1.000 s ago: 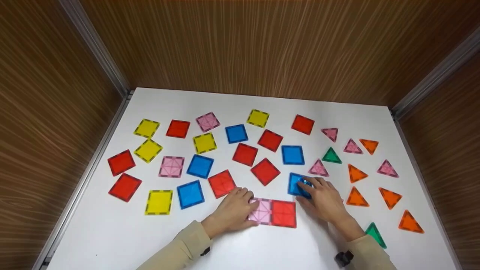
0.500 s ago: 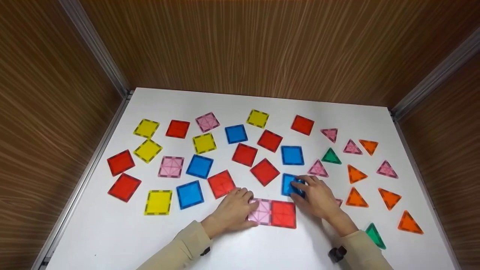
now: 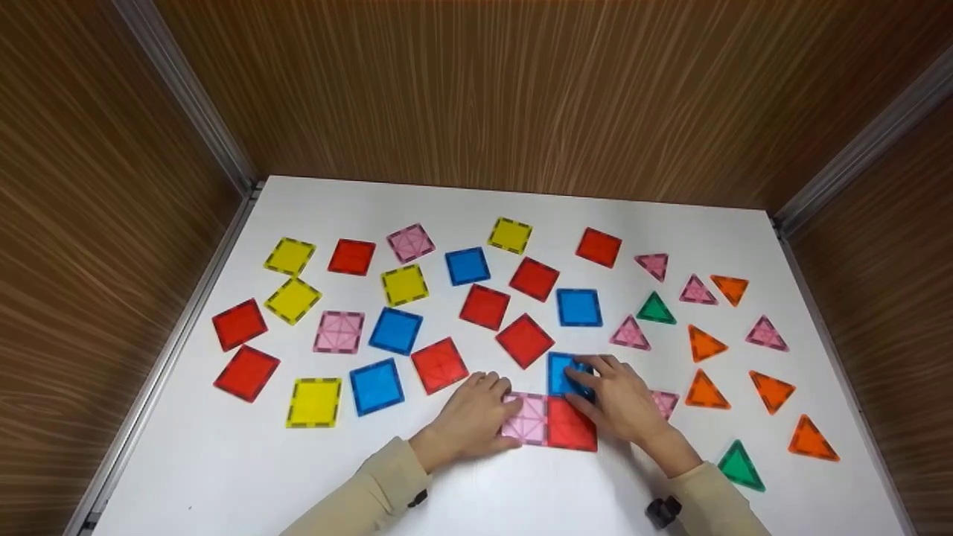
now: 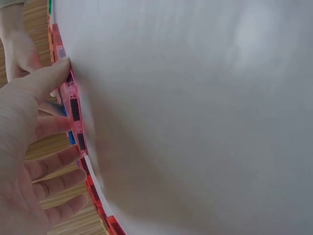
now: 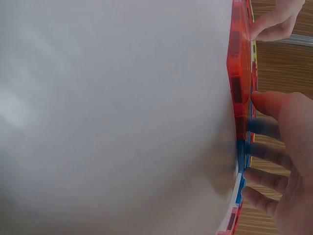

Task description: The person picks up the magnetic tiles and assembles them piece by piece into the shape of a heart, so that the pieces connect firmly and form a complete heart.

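Note:
My left hand (image 3: 470,418) holds a pink square magnetic tile (image 3: 528,424) flat on the table, thumb at its near edge and forefinger over its left part. In the left wrist view the thumb touches the edge of this pink tile (image 4: 75,108); the other fingers are spread. A red square tile (image 3: 573,428) joins the pink one on its right. My right hand (image 3: 627,406) grips a blue square tile (image 3: 558,372), whose near edge meets the red tile's far edge. The fingers cover the blue tile's right part. In the right wrist view the thumb is by the red tile (image 5: 235,73).
Loose square tiles, such as a red one (image 3: 440,365), a blue one (image 3: 377,386) and a yellow one (image 3: 314,403), lie left and beyond. Triangles, among them an orange (image 3: 707,391) and a green (image 3: 739,467), lie right. Wooden panels (image 3: 476,89) surround the white table (image 3: 223,476).
My right hand has moved left and slightly nearer with the blue tile, against the red tile's far edge. The joined pink and red tiles have shifted slightly right with my left hand.

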A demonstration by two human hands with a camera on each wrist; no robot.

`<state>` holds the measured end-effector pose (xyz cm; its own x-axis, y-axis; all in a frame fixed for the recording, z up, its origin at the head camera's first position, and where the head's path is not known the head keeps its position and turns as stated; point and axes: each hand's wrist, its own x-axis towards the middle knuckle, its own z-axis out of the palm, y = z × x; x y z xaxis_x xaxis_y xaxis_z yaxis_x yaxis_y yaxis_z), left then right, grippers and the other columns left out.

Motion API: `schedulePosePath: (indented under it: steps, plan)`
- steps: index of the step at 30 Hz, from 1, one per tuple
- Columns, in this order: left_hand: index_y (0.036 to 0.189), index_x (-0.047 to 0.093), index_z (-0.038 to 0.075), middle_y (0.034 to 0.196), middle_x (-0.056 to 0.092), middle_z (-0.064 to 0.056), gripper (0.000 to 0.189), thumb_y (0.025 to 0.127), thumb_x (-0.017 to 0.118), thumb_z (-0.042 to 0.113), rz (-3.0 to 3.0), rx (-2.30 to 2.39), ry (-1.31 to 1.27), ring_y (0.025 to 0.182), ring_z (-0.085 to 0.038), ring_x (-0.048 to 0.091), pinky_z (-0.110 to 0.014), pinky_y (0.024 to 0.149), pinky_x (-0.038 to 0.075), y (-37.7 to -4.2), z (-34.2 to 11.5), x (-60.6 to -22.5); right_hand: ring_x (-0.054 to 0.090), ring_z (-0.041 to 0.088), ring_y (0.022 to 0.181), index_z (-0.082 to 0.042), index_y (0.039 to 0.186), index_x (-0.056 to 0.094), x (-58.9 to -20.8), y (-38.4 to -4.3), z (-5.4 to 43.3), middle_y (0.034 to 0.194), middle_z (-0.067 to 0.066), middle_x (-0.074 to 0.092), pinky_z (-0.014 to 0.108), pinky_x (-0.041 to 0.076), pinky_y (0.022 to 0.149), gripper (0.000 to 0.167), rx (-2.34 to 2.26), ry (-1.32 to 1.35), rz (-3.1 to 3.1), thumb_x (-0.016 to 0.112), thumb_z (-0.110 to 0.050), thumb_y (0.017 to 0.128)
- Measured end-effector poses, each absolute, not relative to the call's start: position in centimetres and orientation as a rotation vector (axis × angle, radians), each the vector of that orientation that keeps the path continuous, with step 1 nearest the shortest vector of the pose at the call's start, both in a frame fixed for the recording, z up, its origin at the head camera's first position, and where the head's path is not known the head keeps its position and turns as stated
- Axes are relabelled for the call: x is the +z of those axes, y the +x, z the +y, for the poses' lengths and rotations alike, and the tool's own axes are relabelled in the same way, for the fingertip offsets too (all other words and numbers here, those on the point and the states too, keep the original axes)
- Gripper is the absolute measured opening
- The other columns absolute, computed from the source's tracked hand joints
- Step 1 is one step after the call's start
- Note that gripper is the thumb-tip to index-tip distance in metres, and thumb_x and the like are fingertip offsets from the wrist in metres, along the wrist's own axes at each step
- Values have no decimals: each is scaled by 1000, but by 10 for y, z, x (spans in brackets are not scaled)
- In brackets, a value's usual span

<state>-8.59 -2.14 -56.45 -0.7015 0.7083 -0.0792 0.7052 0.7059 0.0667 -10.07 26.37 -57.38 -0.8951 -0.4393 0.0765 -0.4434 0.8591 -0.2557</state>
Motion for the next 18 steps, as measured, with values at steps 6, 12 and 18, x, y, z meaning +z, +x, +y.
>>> schedulePosePath:
  steps: [6,12,18]
  plan:
    - [149,60,28,141,65,-3,62,99,61,64,2780,110,1154,133,-22,56,-45,118,48,-95,-27,-561,60,33,133,-22,143,67,-574,-99,267,148,11,63,56,56,106,52,408,730,-3026,75,-43,97]
    - [154,55,29,150,61,-4,56,105,56,55,2824,87,1127,140,-23,54,-46,120,47,-117,-35,-555,60,31,133,-23,141,69,-572,-89,272,147,8,64,56,56,106,49,423,706,-3066,75,-44,97]
    - [153,57,27,152,60,-5,51,107,55,51,2825,125,1118,144,-26,52,-47,123,45,-148,-33,-553,59,32,135,-24,140,70,-569,-76,276,145,7,65,59,56,106,49,412,675,-3126,76,-45,96]
